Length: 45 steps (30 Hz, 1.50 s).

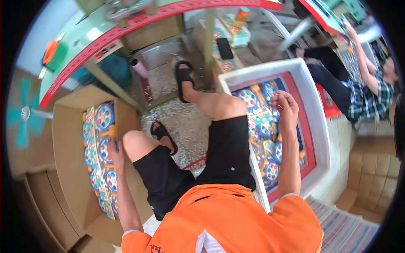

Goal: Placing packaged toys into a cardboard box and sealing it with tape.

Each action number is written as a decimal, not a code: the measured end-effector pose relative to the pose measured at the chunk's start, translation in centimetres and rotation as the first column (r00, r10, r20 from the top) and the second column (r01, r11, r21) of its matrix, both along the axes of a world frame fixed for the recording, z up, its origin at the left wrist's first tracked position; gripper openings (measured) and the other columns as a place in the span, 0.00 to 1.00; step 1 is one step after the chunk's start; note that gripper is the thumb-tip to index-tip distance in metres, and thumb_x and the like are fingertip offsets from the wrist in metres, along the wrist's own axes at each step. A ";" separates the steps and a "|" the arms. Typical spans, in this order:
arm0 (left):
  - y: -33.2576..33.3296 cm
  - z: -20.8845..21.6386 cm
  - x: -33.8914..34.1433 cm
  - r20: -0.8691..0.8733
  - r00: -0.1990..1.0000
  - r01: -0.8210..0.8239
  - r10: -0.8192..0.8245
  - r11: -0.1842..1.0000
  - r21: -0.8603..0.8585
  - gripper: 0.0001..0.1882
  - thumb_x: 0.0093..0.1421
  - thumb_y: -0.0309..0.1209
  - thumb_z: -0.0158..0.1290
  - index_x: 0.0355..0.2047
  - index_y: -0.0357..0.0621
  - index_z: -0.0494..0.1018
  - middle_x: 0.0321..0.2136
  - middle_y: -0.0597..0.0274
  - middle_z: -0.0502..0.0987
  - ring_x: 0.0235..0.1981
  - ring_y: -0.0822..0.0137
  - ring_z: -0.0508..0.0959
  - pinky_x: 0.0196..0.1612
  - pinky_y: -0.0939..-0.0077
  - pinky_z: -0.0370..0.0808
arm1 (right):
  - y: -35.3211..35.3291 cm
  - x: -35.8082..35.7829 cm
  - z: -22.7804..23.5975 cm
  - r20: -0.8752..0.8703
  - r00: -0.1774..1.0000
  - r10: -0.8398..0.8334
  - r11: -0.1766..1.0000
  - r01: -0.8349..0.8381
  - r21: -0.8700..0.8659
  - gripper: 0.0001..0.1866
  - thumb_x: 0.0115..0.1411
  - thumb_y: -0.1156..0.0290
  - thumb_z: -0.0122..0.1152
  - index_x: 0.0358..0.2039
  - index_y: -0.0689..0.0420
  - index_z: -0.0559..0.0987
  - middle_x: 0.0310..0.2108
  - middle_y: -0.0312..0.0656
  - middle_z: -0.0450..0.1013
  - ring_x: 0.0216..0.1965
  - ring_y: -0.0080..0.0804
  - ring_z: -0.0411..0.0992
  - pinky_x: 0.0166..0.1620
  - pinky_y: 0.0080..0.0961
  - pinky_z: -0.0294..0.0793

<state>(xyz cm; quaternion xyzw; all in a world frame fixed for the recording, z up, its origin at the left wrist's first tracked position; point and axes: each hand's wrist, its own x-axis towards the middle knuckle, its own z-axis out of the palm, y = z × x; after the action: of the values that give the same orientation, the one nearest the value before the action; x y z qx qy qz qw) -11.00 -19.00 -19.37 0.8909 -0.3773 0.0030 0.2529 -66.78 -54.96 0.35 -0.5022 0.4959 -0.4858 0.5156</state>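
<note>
Left hand (116, 152) inside carton (69, 168), right hand (288, 107) over toys (248, 98), gap to tub wall (319, 135); hands apart, grips unclear

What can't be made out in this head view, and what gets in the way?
All in the head view:
Left hand: its exact grip; the hand itself hides its contact with the toys.
Right hand: whether it pinches anything; too small and blurred.
Carton: what lies under the visible toys, which cover it.
Co-worker's hand: whether it holds anything; too small.
Metal object: its top; cut off by the upper edge.
</note>
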 end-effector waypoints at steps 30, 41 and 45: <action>4.1 -1.1 1.0 -0.427 0.898 0.144 -0.101 0.987 0.069 0.32 0.65 0.50 0.51 0.59 0.35 0.66 0.52 0.46 0.74 0.52 0.54 0.75 0.55 0.64 0.70 | 0.9 -15.3 -24.1 0.105 0.935 -0.338 0.819 0.238 0.522 0.11 0.64 0.71 0.57 0.42 0.65 0.79 0.34 0.39 0.77 0.29 0.24 0.73 0.27 0.21 0.70; 2.5 1.4 -0.7 -0.308 0.945 0.130 -0.111 0.991 0.041 0.33 0.61 0.48 0.57 0.56 0.34 0.69 0.52 0.45 0.73 0.54 0.53 0.73 0.56 0.63 0.68 | 21.8 -39.4 -34.9 -0.364 0.782 -0.506 0.586 0.622 0.520 0.11 0.63 0.72 0.60 0.43 0.64 0.79 0.36 0.42 0.79 0.34 0.28 0.78 0.35 0.29 0.78; 3.8 0.0 3.2 -0.250 0.961 0.153 -0.117 0.980 0.128 0.32 0.59 0.46 0.59 0.55 0.32 0.70 0.52 0.45 0.72 0.54 0.52 0.71 0.57 0.62 0.67 | 23.6 -40.7 -34.1 -0.247 0.745 -0.620 0.534 0.631 0.563 0.11 0.64 0.70 0.60 0.44 0.61 0.79 0.35 0.39 0.79 0.35 0.29 0.79 0.37 0.32 0.79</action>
<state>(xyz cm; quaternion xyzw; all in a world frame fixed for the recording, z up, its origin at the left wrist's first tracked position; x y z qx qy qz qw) -7.77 -15.20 -19.39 0.8729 -0.4030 -0.1502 0.2305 -107.50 -31.38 -33.72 -0.0993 0.7759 -0.4440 0.4370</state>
